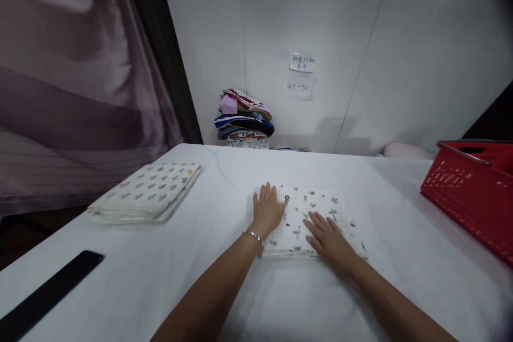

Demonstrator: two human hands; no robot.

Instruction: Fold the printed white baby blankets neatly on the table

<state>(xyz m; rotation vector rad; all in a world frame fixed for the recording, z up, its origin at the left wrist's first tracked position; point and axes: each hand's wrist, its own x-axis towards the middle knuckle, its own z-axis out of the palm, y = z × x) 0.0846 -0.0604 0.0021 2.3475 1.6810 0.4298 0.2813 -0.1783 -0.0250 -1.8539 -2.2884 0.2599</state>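
Note:
A folded white cloth (298, 224) with small plant and bird prints lies flat on the white-covered table in front of me. My left hand (269, 211) rests at its left edge, fingers spread and pointing away from me; a bracelet circles that wrist. On the cloth's right half lies my right hand (328, 238), palm down with fingers apart. Neither hand grips anything. To the left sits a second folded white cloth (150, 188) with rows of grey-green leaf-like prints, apart from both hands.
A long black flat object (52, 294) lies at the table's (192, 278) front left. The red plastic basket (473, 192) stands at the right edge. Beyond the far edge rises a stack of folded fabrics (244, 120), against a wall with paper notes (300, 87). A purple curtain (72, 91) hangs at left.

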